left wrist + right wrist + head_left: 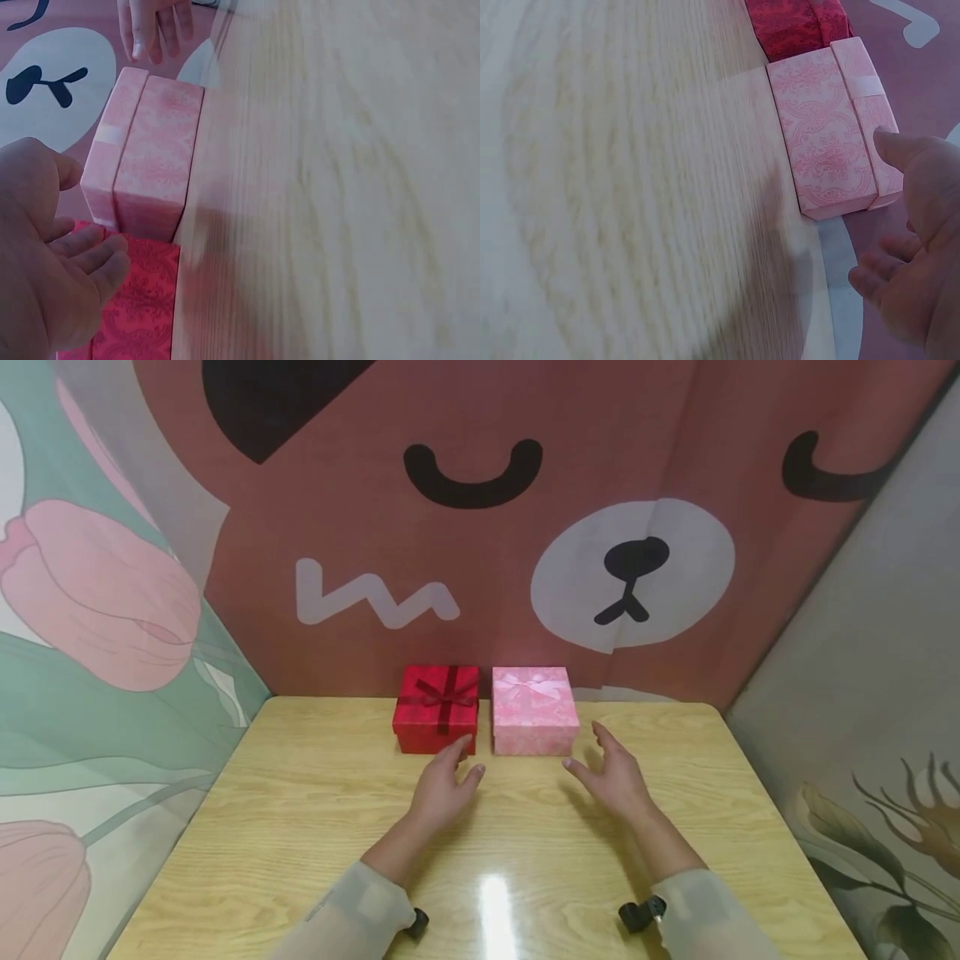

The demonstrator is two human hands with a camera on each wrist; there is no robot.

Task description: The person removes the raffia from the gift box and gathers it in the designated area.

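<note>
Two lidded gift boxes stand side by side at the far edge of the table. The left one is a red box (423, 739) with a dark red ribbon bow; the right one is a pink box (532, 742) with a pale pink bow. My left hand (444, 789) is in front of the red box, its fingers relaxed and overlapping that box's front right corner in the head view. My right hand (618, 777) is just right of the pink box, thumb and fingers spread apart. Neither hand holds anything. In the right wrist view the thumb overlaps the lid of the pink box (825, 135).
The wooden table (300, 802) reaches back to a curtain (337, 527) printed with a bear face. Flower-patterned cloth (112, 593) hangs at the left, and a grey printed panel (862, 693) at the right. Black wrist cameras (637, 914) sit at both sleeves.
</note>
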